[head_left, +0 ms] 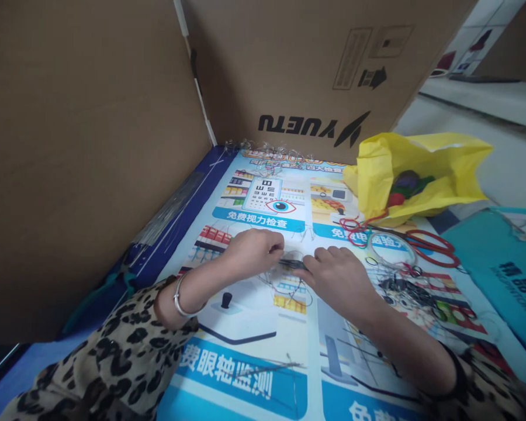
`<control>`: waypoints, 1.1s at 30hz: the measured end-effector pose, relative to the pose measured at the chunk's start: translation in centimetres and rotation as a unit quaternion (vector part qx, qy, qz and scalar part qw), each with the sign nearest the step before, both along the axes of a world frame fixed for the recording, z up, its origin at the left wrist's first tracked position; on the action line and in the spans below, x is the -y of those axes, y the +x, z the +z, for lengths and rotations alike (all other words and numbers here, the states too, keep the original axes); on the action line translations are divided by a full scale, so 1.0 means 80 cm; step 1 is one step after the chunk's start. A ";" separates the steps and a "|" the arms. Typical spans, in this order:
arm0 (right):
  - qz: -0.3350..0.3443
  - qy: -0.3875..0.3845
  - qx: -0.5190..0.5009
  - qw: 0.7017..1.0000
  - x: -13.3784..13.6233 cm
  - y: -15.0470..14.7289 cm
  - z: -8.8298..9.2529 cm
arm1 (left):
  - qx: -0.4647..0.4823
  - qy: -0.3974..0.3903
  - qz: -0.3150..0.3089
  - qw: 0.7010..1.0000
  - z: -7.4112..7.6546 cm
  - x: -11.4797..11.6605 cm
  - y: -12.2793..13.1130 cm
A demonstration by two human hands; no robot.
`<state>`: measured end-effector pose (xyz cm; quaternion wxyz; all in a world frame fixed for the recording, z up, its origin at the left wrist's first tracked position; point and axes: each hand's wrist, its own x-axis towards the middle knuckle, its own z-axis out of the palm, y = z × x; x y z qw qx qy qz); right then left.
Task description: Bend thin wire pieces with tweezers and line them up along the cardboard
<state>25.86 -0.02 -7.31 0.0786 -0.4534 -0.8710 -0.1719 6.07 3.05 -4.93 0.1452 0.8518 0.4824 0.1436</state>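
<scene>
In the head view my left hand (256,251) is closed in a pinch at the middle of the printed sheet. Thin wire (309,295) loops below and between both hands, and its end appears to run into the left fingers. My right hand (339,278) wraps round a small dark pair of pliers (293,264), whose jaws point left toward the left fingertips. The palm hides the handles. Whether the jaws touch the wire is too blurred to tell.
Cardboard walls (289,64) stand behind and to the left. A yellow bag (425,169), red-handled scissors (433,248), a ring-shaped wire coil (392,248) and a teal case (504,275) lie rightward. Wire strands (170,207) lie left; twisted wire pieces (272,153) line the back.
</scene>
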 end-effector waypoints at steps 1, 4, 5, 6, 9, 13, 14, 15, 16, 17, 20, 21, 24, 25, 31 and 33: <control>-0.001 0.000 0.000 1.000 0.000 -0.001 0.000 | -0.008 0.000 0.006 1.000 0.000 0.000 0.001; -0.004 -0.002 0.003 1.000 0.001 -0.002 0.001 | -0.030 0.002 0.019 0.999 0.002 0.001 0.002; -0.006 -0.003 0.004 1.000 0.001 -0.002 0.001 | -0.035 0.003 0.021 0.999 0.002 0.001 0.003; -0.006 -0.003 0.004 1.000 0.001 -0.002 0.001 | -0.039 0.004 0.021 0.999 0.003 0.002 0.003; -0.005 -0.003 0.000 1.000 0.000 -0.002 0.000 | -0.051 0.004 0.020 0.998 0.005 0.002 0.003; -0.003 -0.003 -0.007 1.000 -0.001 -0.002 -0.001 | -0.070 -0.002 0.016 0.997 0.009 0.004 0.002; -0.003 -0.004 -0.006 1.000 -0.001 -0.002 0.000 | -0.075 -0.001 0.017 0.997 0.009 0.004 0.002; -0.004 -0.004 -0.006 1.000 -0.001 -0.002 0.000 | -0.080 0.001 0.018 0.997 0.010 0.004 0.002; -0.005 -0.005 -0.005 1.000 -0.001 -0.003 0.001 | -0.085 0.005 0.018 0.996 0.010 0.004 0.002; -0.006 -0.005 -0.003 1.000 0.000 -0.003 0.001 | -0.091 0.008 0.018 0.996 0.010 0.005 0.003; -0.010 -0.006 0.002 1.000 0.000 -0.004 0.002 | -0.107 0.014 0.014 0.994 0.012 0.005 0.003; -0.010 -0.006 0.003 1.000 -0.001 -0.005 0.003 | -0.112 0.014 0.013 0.994 0.012 0.006 0.004; -0.007 -0.003 0.001 1.000 -0.002 -0.005 0.003 | -0.125 0.012 0.011 0.992 0.014 0.006 0.004; -0.006 -0.002 0.000 1.000 -0.002 -0.005 0.004 | -0.129 0.012 0.008 0.992 0.014 0.007 0.005; -0.007 -0.006 -0.004 1.000 -0.004 -0.004 0.005 | -0.145 0.016 -0.005 0.989 0.013 0.007 0.005; -0.006 -0.006 -0.002 1.000 -0.005 -0.004 0.004 | -0.147 0.018 -0.008 0.989 0.012 0.006 0.004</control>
